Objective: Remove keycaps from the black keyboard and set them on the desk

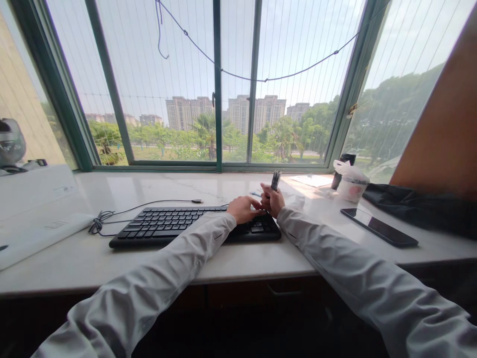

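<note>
Slim dark object [276, 180] in curled right hand [274, 200]

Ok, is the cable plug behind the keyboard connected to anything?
No, the plug lies loose on the countertop, just behind the keyboard.

Lower end of the dark object [276, 180] hidden in the right hand [274, 201], its kind unclear

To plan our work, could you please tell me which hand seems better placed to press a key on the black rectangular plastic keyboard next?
Probably the left hand: it lies low over the keyboard, whereas the right hand is busy gripping a small, dark, narrow object upright.
</note>
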`<state>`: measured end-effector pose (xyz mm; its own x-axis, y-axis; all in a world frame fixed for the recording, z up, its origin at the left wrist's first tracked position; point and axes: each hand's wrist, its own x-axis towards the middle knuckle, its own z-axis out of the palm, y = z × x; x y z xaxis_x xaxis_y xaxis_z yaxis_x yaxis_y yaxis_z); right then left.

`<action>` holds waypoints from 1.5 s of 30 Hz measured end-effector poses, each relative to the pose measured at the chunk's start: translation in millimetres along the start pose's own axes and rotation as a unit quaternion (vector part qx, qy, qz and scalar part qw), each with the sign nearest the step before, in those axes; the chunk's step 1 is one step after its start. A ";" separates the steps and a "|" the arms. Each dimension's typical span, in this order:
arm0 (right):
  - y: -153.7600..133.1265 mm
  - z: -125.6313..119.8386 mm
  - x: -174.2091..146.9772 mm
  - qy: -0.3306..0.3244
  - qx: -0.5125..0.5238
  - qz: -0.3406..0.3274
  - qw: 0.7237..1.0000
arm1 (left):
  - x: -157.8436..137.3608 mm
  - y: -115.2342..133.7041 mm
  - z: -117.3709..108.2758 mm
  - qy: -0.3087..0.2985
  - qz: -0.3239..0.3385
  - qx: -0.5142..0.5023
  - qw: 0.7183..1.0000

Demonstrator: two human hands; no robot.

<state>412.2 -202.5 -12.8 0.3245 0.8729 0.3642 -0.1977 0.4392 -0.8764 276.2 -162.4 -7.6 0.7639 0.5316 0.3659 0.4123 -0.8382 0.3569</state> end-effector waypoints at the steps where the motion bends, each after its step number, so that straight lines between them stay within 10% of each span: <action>1: -0.1 0.6 -0.7 -0.004 -0.010 -0.003 1.000 | 0.6 -0.4 0.1 0.000 -0.008 -0.005 1.000; 22: -1.4 5.1 -8.3 -0.042 -0.049 -0.047 0.997 | 2.4 -2.8 1.4 -0.007 -0.027 -0.036 0.999; 31: -15.1 -2.0 -0.7 -0.021 0.135 0.068 0.988 | 0.6 -2.2 -3.1 -0.013 -0.017 -0.093 0.995; 45: -18.1 -6.0 5.2 -0.005 0.194 0.049 0.980 | -6.1 6.1 -3.3 0.094 0.014 -0.112 0.989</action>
<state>423.0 -207.2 3.1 0.2786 0.9159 0.2890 -0.5641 0.3996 -0.7226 272.4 -170.3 -4.8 0.6598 0.5387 0.5239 0.2551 -0.8164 0.5181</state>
